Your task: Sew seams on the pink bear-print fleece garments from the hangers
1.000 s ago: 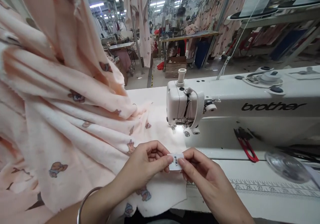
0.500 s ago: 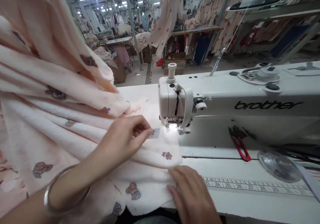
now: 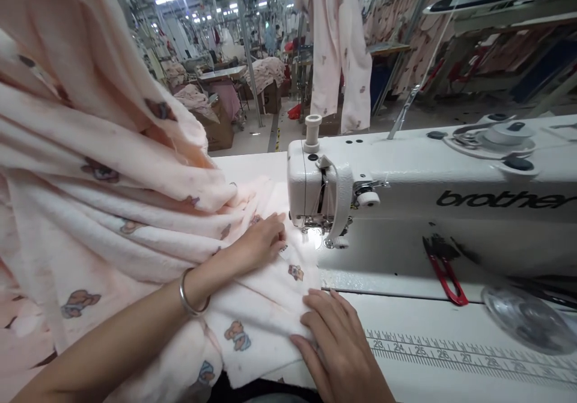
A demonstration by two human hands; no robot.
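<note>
A large pale pink fabric [image 3: 112, 211] printed with small bears hangs from the upper left and lies across the white sewing table [image 3: 451, 355]. My left hand [image 3: 264, 241] lies on the fabric just left of the presser foot [image 3: 318, 235] of the white sewing machine [image 3: 406, 181]; its fingers are bent onto the cloth and a small white label seems tucked under them. My right hand [image 3: 336, 337] rests flat, fingers stretched, on the fabric's near edge by the printed ruler [image 3: 451, 352].
Red thread snips [image 3: 444, 268] hang on the machine's front, with a clear round dish [image 3: 525, 319] on the table at the right. Beyond the table stand other work tables, boxes, heaps of pink cloth and a hanging garment [image 3: 338, 48].
Both hands held a small white label together a second ago. My left hand carried it up to the presser foot and pressed it down; my right hand dropped flat onto the fabric's edge.
</note>
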